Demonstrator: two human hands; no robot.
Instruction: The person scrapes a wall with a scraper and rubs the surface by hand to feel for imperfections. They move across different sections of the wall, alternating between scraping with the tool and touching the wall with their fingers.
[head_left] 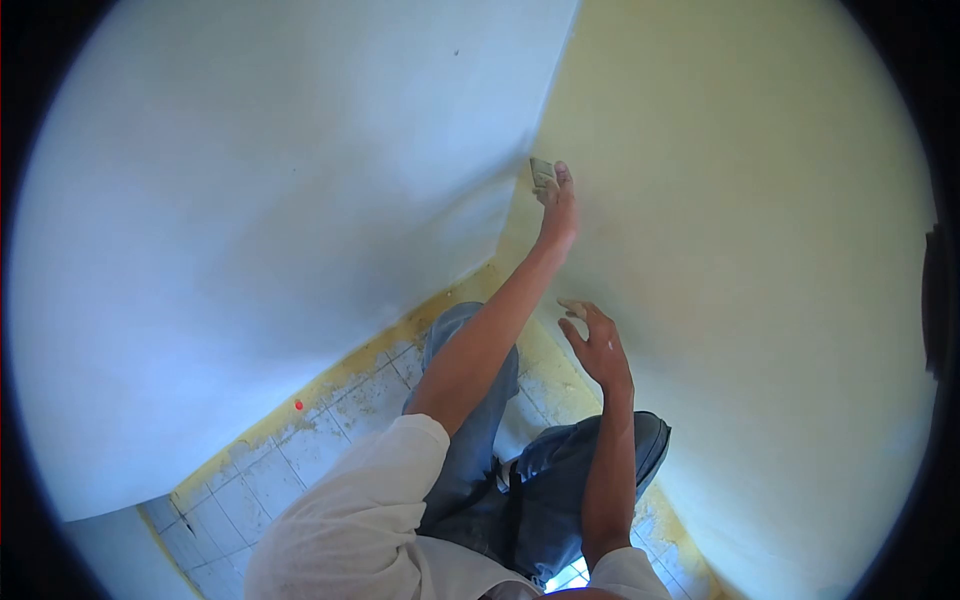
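A small, flat greyish-green block (542, 173) is held by my left hand (558, 200) at the corner where the two walls meet. The fingers are closed round the block, against the yellowish right wall (740, 220). Lower down, my right hand (600, 345) is raised beside the same wall with its thumb and fingers apart. Its fingertips look coated with something pale, and I see nothing held in it.
The bluish-white left wall (250, 200) meets the yellowish one in a corner. Below, the tiled floor (270, 480) has yellow-stained, dusty edges. A small red object (299, 406) lies near the left wall's base. My bent knees (640, 445) are close to the corner.
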